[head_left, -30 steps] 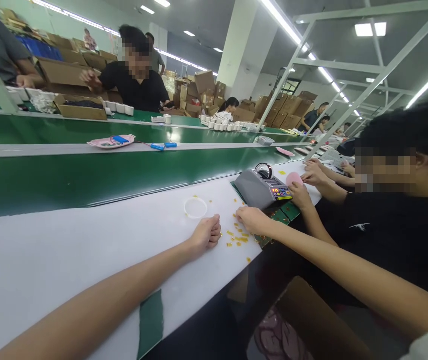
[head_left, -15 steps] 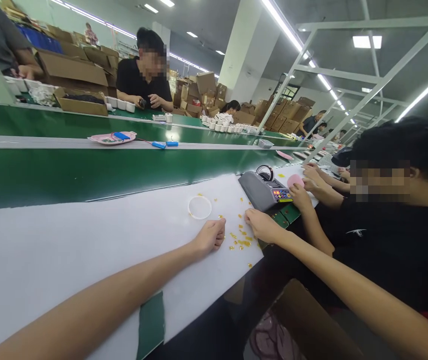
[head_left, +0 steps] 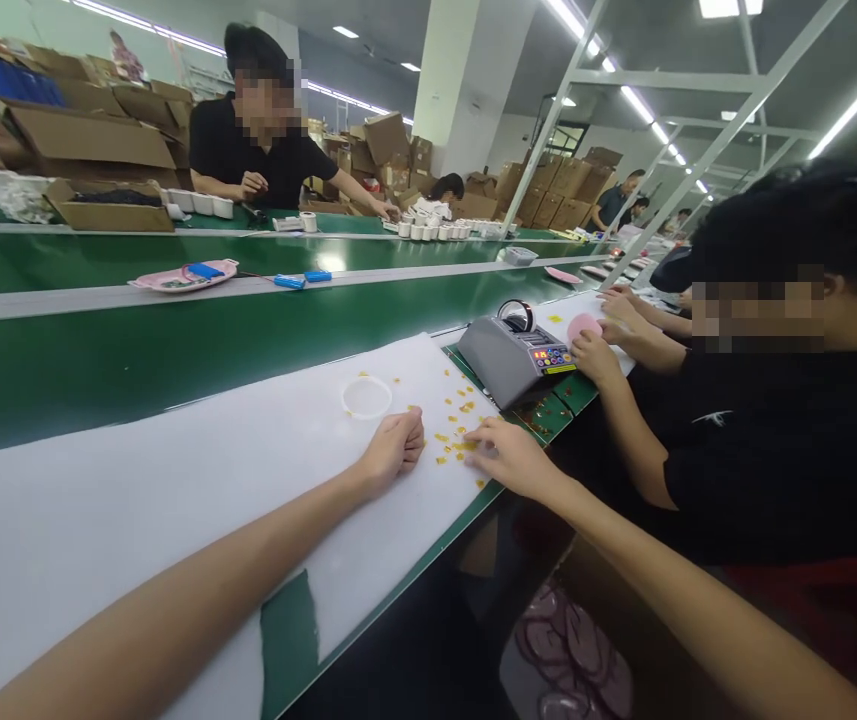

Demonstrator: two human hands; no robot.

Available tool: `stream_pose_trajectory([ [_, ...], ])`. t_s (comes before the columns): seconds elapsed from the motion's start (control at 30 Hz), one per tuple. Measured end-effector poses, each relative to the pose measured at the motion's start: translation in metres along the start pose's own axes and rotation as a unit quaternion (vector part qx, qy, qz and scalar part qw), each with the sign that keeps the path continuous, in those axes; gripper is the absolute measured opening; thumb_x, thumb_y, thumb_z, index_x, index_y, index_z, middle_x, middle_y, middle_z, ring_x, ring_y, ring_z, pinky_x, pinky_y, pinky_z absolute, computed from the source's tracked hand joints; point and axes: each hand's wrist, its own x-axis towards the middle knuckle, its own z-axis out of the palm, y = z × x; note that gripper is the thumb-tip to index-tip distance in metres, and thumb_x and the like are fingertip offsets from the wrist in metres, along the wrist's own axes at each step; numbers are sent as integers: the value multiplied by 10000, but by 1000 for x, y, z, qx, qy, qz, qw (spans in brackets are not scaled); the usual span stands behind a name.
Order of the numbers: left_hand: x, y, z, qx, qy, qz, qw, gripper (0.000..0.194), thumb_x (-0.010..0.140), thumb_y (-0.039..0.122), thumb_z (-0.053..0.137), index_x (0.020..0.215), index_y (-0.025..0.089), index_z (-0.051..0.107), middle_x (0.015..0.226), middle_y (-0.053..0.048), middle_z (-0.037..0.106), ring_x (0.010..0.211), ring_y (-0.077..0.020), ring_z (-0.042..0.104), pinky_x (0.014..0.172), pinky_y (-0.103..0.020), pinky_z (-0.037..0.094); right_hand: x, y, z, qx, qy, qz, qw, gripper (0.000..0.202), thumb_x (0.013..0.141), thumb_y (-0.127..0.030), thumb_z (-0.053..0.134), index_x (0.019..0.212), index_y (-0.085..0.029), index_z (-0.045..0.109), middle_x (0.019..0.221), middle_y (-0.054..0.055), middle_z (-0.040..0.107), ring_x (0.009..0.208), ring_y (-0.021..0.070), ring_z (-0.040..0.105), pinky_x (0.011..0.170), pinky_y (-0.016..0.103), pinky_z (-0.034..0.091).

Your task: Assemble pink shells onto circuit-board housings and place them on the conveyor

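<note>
My left hand (head_left: 395, 451) rests on the white sheet (head_left: 248, 430) with its fingers curled closed; whatever it may hold is hidden. Beyond it lies a clear round lid-like disc (head_left: 366, 397). My right hand (head_left: 507, 455) has its fingers apart over several small yellow pieces (head_left: 464, 445) scattered near the sheet's right end. Its fingertips are close to the pieces, and nothing shows held between them. More yellow bits lie between my hands and the grey tape dispenser (head_left: 507, 360).
A person at the right holds a pink disc (head_left: 584, 327) near the dispenser. Across the green table (head_left: 60, 370) are a pink tray (head_left: 184, 277) and blue batteries (head_left: 289, 283). Another person reaches toward white cups (head_left: 428, 231). A metal frame post (head_left: 548, 130) slants up at the right.
The view has shifted. My right hand has moved onto the yellow pieces and its fingers have spread. My left hand stays closed. The person opposite has stretched an arm toward the white cups.
</note>
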Motion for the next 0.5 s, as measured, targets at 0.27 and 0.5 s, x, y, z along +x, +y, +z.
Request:
stream_pose_trajectory([
  [0.27,-3,7,6,-3,24,-9,1000,534,788,492,618,578,190,231,540,77,190,434,-34,129,376,-147,83,4,6,-3,128,51,24,990,58,761,-145,655,733,-177,695,736,15,690,682,134,596,683,249,430],
  [0.5,-1,12,9,14,34,-29,999,492,833,436,571,570,182,241,544,69,195,442,-43,138,363,-135,109,-75,61,17,393,252,385,796,462,835,-613,527,668,-183,535,532,20,571,445,119,507,398,218,377],
])
